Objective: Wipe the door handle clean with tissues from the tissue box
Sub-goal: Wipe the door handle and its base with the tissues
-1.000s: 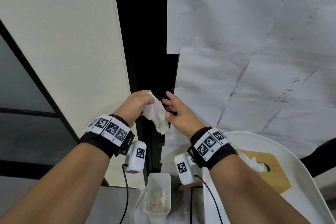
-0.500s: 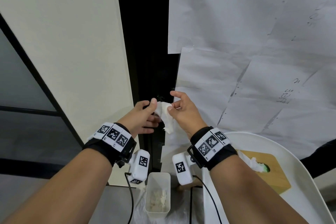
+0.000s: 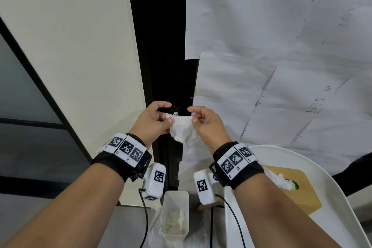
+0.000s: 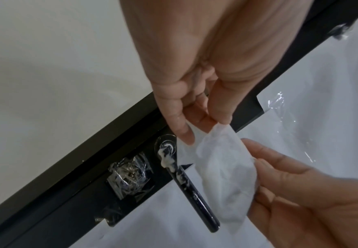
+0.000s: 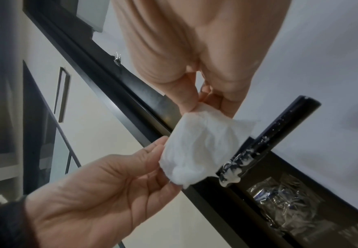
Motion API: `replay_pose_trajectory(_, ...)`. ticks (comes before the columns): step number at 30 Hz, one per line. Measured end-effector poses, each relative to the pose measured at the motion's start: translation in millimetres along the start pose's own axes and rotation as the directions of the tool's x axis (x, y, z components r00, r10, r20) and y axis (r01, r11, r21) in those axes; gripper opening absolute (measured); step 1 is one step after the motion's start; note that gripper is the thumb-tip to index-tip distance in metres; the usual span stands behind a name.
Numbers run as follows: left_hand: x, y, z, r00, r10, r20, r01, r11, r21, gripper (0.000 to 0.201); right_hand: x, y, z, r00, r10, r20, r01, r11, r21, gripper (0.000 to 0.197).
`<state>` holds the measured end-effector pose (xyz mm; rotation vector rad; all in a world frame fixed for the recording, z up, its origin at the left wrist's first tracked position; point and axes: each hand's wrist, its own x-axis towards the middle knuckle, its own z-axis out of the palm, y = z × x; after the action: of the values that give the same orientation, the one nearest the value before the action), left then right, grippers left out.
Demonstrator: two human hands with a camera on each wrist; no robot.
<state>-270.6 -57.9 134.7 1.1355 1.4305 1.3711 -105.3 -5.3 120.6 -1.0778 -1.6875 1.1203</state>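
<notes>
smearing white residue (image 4: 167, 156), wrist views only

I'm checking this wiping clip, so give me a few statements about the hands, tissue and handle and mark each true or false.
1. Both hands hold one tissue. True: the left hand and the right hand each pinch an end.
2. The handle is already clean. False: white residue sits on it near its base.
3. The tissue is wrapped round the handle. False: it is held beside the handle, stretched between the hands.
4. The tissue box sits on the white tray at the person's right. True.
5. The bin below the hands is empty. False: crumpled tissues lie in it.
</notes>
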Motion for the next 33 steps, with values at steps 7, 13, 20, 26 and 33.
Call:
replay_pose_trajectory(7, 6, 3, -5, 0.997, 0.078, 0.024, -0.081, 0.957, 0.278, 0.029, 1, -5, 1, 0.999, -0.039, 0.014, 0.041, 0.985, -0.168, 0.033)
replay_pose_trajectory(13, 11, -2, -7, 0.984, 0.178, 0.001, -0.148, 0.814, 0.561, 0.006, 5, -7, 1, 0.991, -0.120, -0.062, 0.100, 0.959, -0.265, 0.035)
replay_pose_trajectory(20, 8, -3, 4, 0.959, -0.260, -0.112, 0.253, 0.965, -0.075, 0.016, -2, 4, 7, 0.986, -0.120, 0.111, 0.163, 0.801, -0.577, 0.061)
replay_pose_trajectory(26, 5, 4, 12, 0.958, -0.285, -0.018, 0.269, 0.922, -0.279, 0.016, -14, 2, 17, 0.980, -0.016, 0.199, 0.170, 0.589, -0.790, 0.082)
replay_pose_trajectory(33, 8, 1, 19, 0.952, -0.305, -0.031, 0.285, 0.917, -0.279, 0.016, -24, 11, 28, 0.952, -0.192, 0.237, 0.290, 0.329, -0.899, 0.067)
